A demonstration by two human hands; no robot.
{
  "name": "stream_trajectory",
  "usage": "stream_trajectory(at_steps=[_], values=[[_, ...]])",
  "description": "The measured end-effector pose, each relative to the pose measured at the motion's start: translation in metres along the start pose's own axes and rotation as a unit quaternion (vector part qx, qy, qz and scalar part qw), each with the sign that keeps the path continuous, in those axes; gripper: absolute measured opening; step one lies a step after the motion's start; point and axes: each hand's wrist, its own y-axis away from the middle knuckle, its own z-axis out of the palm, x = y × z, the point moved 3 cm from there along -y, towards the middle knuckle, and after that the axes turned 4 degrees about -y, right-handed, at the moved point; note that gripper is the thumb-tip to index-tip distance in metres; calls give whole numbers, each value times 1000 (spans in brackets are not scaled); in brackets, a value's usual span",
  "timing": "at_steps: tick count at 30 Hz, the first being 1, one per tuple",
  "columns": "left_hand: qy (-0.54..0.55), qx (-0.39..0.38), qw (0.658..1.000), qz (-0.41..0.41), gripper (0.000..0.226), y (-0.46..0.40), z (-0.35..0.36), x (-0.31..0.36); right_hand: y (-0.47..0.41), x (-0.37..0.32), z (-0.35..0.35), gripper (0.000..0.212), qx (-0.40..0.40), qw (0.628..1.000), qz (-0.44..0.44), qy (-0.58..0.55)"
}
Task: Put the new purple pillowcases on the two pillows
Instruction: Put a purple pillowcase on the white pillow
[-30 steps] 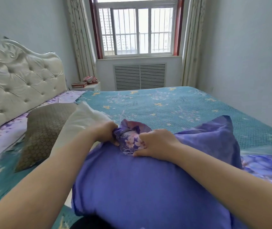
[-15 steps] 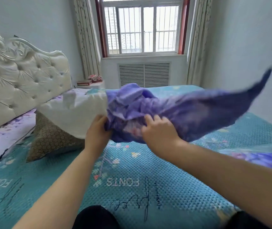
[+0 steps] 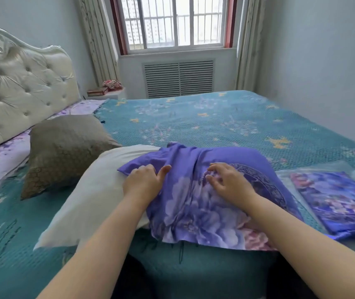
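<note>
Bedroom, teal bedspread (image 3: 193, 117). Purple floral pillowcase (image 3: 200, 199) lies partly over white pillow (image 3: 99, 190) at bed's near edge. Left hand (image 3: 143, 184), right hand (image 3: 228, 182): fingers loose, resting on cloth, gripping nothing. Fabric likely light, limp, slippery; take by open hem.

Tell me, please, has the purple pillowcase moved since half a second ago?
Yes. The purple pillowcase has come down: it was held up in the air level with the headboard, and now lies on the bedspread over the white pillow.

Purple floral pillowcase (image 3: 202, 203) lies half-drawn over white pillow (image 3: 90, 201); brown pillow (image 3: 64, 152) bare.
</note>
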Motion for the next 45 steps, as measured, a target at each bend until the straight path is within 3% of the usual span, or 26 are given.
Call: stream_trajectory(at_steps=[3,6,7,9,10,11,15,17,18,20,21,23,25,26,28,31,33,34,36,38,40,42,45], values=[[-11,73,997,-17,70,1,4,7,16,35,-22,52,129,990,60,-18],[165,86,971,-149,73,-13,5,-16,36,68,-33,56,145,980,135,15],[261,62,938,-222,70,-18,7,-27,42,75,-32,57,135,980,142,28],[488,13,824,-289,52,-21,11,-33,49,82,-28,60,119,983,131,48],[554,-12,789,-265,41,-18,9,-24,51,83,-25,58,116,984,126,57],[568,-35,793,-216,32,-14,4,-9,52,83,-23,57,119,983,120,66],[508,-23,861,21,14,9,-17,58,53,83,-17,69,128,982,109,84],[374,57,907,185,12,28,-30,85,53,85,-17,73,129,983,105,80],[272,119,914,275,7,38,-32,95,53,85,-18,70,130,983,107,73],[129,247,881,383,10,55,-25,103,54,86,-18,59,140,983,105,58],[135,282,869,384,10,59,-21,100,55,86,-18,52,150,982,99,53],[216,335,868,295,16,59,-13,84,56,87,-17,43,164,982,87,45],[263,369,887,88,24,48,-5,56,56,88,-17,39,173,981,79,36],[278,353,893,-27,32,39,1,39,56,89,-17,38,176,981,78,31],[348,220,896,-167,50,24,13,18,57,89,-17,37,184,979,80,27],[454,-15,881,-135,69,19,26,30,59,88,-15,37,171,980,89,40],[336,-100,934,-61,74,22,30,47,60,85,-13,37,160,982,84,47],[224,-128,966,-25,69,24,31,55,61,83,-14,35,164,982,77,46],[64,-151,987,8,53,25,31,63,64,83,-20,25,214,973,84,25],[84,-150,985,-18,41,24,29,63,68,91,-34,21,291,945,151,-4],[212,-131,967,-53,43,23,30,62,71,107,-47,27,319,912,257,-28],[337,-100,931,-95,53,24,29,59,72,125,-53,41,265,891,364,-66],[494,-35,848,-188,51,27,31,46,70,132,-49,56,193,891,393,-122]])
